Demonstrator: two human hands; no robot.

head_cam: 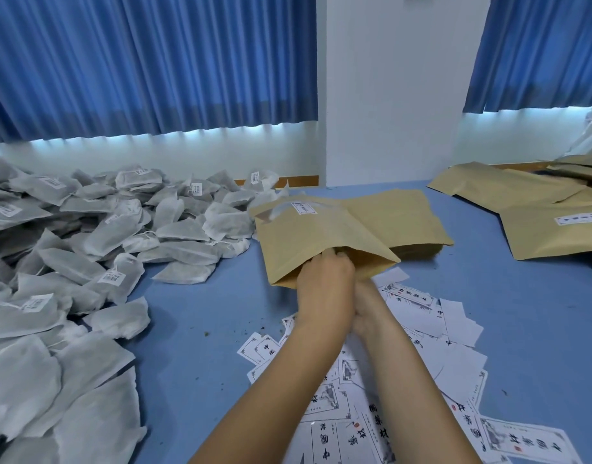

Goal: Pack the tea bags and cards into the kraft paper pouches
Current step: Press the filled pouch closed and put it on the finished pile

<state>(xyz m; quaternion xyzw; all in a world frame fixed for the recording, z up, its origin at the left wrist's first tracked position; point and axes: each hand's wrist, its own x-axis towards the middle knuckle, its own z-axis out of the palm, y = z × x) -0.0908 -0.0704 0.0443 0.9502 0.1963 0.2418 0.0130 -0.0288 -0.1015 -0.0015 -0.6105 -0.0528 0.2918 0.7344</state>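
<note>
likely a small packing workroom: blue table (194, 316), heaped tea bags (70, 236) (unpacked), kraft pouches (522, 209), blue curtains (154, 61).

L hand (324, 289), R hand (371, 311), both bare; forearms (271, 380) bare up to frame edge

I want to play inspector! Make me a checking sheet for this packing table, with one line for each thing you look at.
Surface: blue table, bare between the piles.
Job's things: a big heap of tea bags on the left; printed cards scattered near the person; an open pouch lying on a stack of pouches in the middle; more pouches at the far right.
Clutter: small dark crumbs on the bare blue part.
Hands: left hand at the open pouch's mouth, fingers curled inside, what they hold hidden; right hand beneath it, mostly hidden.
Cables: nothing seen.
Surroundings: blue curtains and a white wall behind the table.
</note>
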